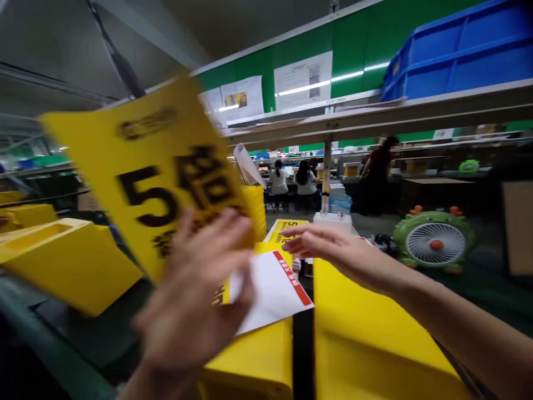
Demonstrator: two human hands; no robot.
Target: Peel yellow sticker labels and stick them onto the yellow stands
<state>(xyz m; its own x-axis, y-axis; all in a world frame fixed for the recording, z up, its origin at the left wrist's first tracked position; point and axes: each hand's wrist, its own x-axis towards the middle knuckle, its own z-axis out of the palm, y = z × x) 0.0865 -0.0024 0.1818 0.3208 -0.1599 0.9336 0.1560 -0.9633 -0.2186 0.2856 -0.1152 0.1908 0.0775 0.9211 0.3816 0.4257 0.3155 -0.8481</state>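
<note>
My left hand (200,294) is smeared by motion at the left of centre. Behind its fingers a yellow printed sheet (100,150) with a large black 5 stands tilted in the air; whether the hand grips it is unclear. A white card (264,294) with a red strip lies on a yellow box (258,355), partly covered by the left hand. My right hand (314,241) reaches in from the right, fingers stretched out and holding nothing, above the far end of a second yellow box (366,333). Another yellow printed sheet (287,228) lies just beyond it.
To the left rests a yellow box with an opening (70,261). A green fan (435,244) stands at the right. Overhead, a shelf (358,119) carries a blue crate (462,50). A dark gap separates the two near boxes. Several people are farther back.
</note>
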